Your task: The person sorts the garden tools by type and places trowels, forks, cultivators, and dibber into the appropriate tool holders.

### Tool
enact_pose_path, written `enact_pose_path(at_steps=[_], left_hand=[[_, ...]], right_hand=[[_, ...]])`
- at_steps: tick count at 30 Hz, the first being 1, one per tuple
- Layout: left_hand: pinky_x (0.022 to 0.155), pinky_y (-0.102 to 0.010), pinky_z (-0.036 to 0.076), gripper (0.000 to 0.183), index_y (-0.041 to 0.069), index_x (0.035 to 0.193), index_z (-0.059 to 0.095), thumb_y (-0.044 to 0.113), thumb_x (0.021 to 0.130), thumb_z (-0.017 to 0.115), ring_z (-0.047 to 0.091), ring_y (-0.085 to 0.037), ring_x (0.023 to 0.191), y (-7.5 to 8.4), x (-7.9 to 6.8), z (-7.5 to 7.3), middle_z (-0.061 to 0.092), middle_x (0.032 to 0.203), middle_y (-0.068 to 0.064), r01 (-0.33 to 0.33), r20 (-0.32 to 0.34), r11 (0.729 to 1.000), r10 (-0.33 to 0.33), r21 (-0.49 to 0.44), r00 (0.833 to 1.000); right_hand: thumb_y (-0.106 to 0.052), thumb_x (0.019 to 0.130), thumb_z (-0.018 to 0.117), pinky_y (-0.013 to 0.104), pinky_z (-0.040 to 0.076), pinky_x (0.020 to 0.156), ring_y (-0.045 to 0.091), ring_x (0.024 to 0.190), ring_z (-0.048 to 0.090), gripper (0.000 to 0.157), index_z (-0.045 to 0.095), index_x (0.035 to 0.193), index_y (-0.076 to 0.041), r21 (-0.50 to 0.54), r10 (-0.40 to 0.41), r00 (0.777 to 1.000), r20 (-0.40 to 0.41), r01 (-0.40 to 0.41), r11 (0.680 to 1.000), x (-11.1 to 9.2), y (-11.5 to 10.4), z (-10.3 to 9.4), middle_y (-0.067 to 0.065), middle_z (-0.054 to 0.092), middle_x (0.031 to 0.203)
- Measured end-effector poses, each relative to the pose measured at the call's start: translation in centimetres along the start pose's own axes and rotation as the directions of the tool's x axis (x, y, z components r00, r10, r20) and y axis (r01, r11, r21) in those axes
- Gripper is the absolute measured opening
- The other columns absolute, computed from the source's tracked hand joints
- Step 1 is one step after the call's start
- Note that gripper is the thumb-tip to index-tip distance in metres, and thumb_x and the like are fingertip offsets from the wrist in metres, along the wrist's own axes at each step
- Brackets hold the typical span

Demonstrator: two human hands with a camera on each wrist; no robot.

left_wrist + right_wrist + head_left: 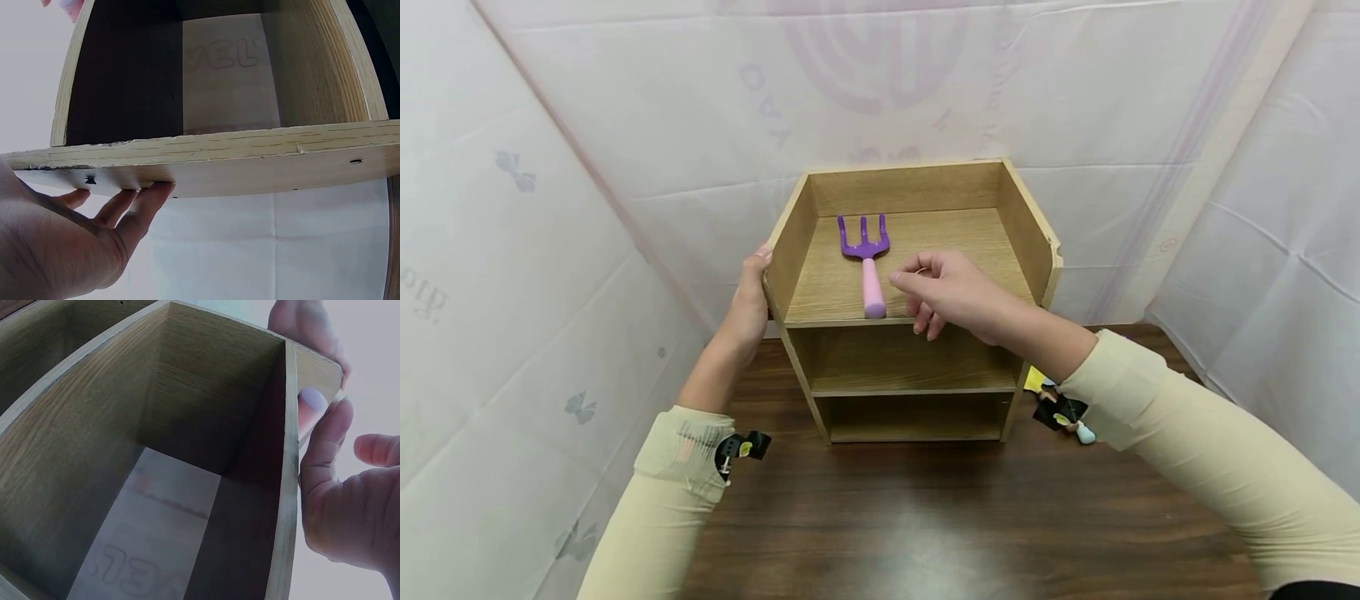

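A small hand fork (871, 279) with purple tines and a pink handle lies on the top board of the wooden shelf (955, 237), tines toward the back. Beside its handle hovers my right hand (951, 292), fingers loosely bent and holding nothing. The handle's lilac end (312, 399) shows past the fingers in the right wrist view. My left hand (748, 304) grips the shelf's left side panel (792, 242) near its upper front. In the left wrist view its fingers (150, 203) lie along the panel's outer face; the thumb is hidden there.
The shelf stands on a dark wood floor (925, 533), with two lower compartments. On the floor at its right, a yellow item (1035, 379) and a light blue handle end (1086, 434) are partly hidden by my right wrist. Whitish printed sheeting (700, 100) encloses the back and sides.
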State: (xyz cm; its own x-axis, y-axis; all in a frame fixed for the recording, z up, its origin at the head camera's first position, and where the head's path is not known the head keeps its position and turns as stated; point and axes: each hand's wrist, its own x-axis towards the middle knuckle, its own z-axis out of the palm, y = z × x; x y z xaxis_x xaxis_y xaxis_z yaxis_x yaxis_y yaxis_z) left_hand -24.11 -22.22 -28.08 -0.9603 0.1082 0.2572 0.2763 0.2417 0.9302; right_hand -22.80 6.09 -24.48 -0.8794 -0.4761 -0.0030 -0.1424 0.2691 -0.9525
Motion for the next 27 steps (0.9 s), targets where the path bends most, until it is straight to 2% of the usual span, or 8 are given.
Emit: enact_pose_path(at_steps=[9, 20, 27], left_hand=[[0.083, -0.038, 0.037, 0.058, 0.033, 0.147, 0.029, 0.053, 0.094, 0.016, 0.045, -0.024, 0.101, -0.23, 0.15, -0.2, 0.039, 0.123, -0.016, 0.025, -0.017, 1.0, -0.025, 0.005, 1.0], [0.086, -0.037, 0.035, 0.059, 0.027, 0.146, 0.031, 0.052, 0.095, 0.017, 0.044, -0.022, 0.102, -0.55, 0.51, -0.29, 0.04, 0.122, -0.014, 0.006, -0.02, 1.0, -0.006, -0.011, 1.0], [0.087, -0.035, 0.034, 0.057, 0.027, 0.146, 0.032, 0.049, 0.095, 0.017, 0.043, -0.022, 0.103, -0.54, 0.54, -0.38, 0.04, 0.122, -0.014, -0.004, -0.029, 1.0, 0.003, -0.013, 1.0]], right_hand=[[-0.033, 0.097, 0.055, 0.035, 0.053, 0.054, 0.022, 0.061, 0.06, 0.039, 0.053, 0.119, -0.001, 0.033, -0.007, 1.0, -0.001, 0.007, 0.999, -0.1, -0.26, -0.23, 0.012, 0.059, 0.079], [-0.034, 0.097, 0.055, 0.037, 0.054, 0.056, 0.023, 0.063, 0.061, 0.037, 0.055, 0.118, -0.003, 0.015, -0.026, 1.0, -0.006, 0.026, 1.0, -0.04, 0.25, -0.41, 0.011, 0.06, 0.08], [-0.035, 0.097, 0.055, 0.036, 0.053, 0.055, 0.023, 0.063, 0.061, 0.037, 0.056, 0.119, -0.005, 0.008, -0.025, 1.0, -0.013, 0.025, 1.0, -0.06, 0.32, -0.44, 0.011, 0.06, 0.08]])
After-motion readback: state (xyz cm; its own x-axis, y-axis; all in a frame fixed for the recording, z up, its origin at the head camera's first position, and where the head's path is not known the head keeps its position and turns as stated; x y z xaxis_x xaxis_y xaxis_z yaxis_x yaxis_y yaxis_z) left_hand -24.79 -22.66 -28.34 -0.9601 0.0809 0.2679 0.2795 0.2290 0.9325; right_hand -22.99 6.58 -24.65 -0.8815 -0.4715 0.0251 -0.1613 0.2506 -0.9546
